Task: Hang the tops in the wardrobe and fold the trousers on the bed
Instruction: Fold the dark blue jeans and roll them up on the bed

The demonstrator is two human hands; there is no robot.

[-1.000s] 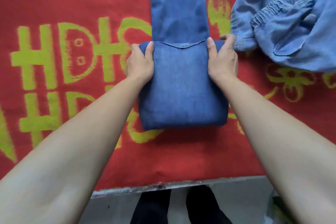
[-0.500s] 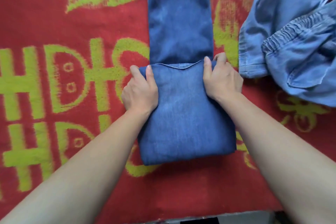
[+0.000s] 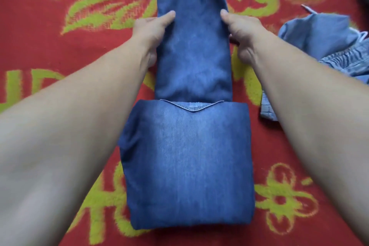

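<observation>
The left grip has moved up from the folded bundle and now pinches the left edge of the trousers, thumb on top. The trousers lie on the bed, their near half already folded. The right grip pinches the opposite edge the same way. A paler denim garment lies further right. The final fold looks set to begin.

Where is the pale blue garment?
Head view: the pale blue garment lies on the red bedspread at the right edge, right of the right hand gripping the jeans.
</observation>
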